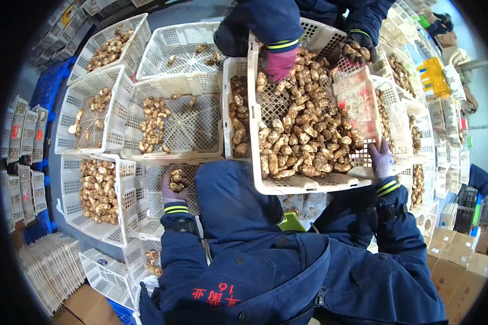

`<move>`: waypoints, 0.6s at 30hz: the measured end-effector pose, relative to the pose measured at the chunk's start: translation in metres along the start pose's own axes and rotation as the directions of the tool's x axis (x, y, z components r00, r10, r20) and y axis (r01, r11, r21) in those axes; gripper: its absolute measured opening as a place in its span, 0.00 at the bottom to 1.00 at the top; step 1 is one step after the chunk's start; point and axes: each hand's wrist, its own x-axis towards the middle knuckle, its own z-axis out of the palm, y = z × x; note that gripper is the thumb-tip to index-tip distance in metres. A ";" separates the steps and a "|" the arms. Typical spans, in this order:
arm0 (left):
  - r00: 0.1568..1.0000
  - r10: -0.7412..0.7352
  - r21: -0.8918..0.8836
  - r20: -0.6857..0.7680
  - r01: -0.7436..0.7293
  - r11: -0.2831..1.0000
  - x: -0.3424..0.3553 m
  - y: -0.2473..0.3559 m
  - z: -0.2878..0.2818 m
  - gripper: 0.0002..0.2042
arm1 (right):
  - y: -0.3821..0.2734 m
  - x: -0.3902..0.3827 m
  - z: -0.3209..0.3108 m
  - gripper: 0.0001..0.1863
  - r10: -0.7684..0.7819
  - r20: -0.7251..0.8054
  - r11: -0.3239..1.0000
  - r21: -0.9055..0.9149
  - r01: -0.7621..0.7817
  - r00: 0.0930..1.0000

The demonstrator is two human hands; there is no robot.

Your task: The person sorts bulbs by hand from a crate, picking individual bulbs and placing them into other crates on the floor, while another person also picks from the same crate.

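My left hand [176, 184], in a purple glove, is curled around a few brown-and-cream mushrooms [175, 174] above a white crate [152, 187] left of my knee. My right hand [382, 160], also gloved in purple, is at the near right corner of the large crate [309, 187], thumb and fingers apart. Many mushrooms [309, 130] are heaped in that crate, beside a bare, red-stained, pale panel [358, 103]. Across from me, a co-worker's pink-gloved hand [282, 64] reaches into the heap. Another hand in a dark glove [358, 37] holds several mushrooms at the far right corner.
White crates stand to my left, among them a half-filled crate [200, 146] and a fuller crate [98, 222]. More crates of mushrooms line the right side, near a yellow crate [432, 78]. Stacked white crates [51, 268] and cardboard boxes [455, 265] stand at the lower sides.
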 end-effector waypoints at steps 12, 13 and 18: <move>0.992 0.023 0.053 -0.126 -0.017 0.998 0.051 0.008 0.004 0.16 | -0.013 -0.007 0.000 0.14 0.020 0.022 0.996 0.083 -0.022 1.000; 0.992 0.017 0.053 -0.124 -0.010 0.999 0.054 0.006 0.010 0.16 | -0.007 -0.007 -0.002 0.14 0.019 0.014 0.996 0.085 -0.020 1.000; 0.989 -0.002 0.082 -0.151 0.014 0.997 0.064 0.013 0.017 0.14 | -0.029 -0.013 0.000 0.16 0.045 0.072 0.993 0.109 -0.053 0.996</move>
